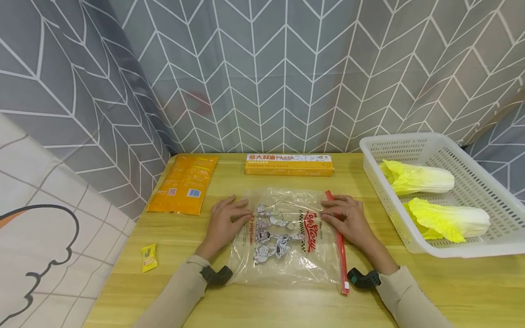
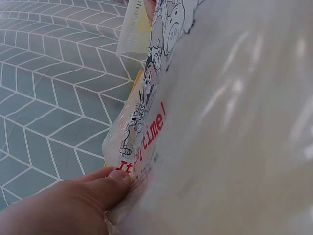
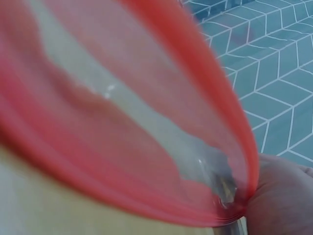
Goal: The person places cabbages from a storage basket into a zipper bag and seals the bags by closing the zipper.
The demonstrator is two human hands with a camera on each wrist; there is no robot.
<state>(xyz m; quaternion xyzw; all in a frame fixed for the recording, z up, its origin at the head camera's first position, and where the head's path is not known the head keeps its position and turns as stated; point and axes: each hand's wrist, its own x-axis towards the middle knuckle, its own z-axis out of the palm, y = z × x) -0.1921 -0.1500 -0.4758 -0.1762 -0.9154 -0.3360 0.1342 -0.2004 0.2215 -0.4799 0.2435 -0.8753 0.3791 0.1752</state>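
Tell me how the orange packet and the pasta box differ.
The orange packet is a soft, flat pouch, plain orange with small labels; the pasta box is a stiff, long, narrow carton with a white printed top. The packet lies at the table's left edge, the box along the back edge. Both are orange-yellow, lying flat, untouched.

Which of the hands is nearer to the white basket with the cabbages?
Right. The right hand rests on the zip bag at its red strip, on the side toward the white basket. The left hand holds the bag's far edge, farther off.
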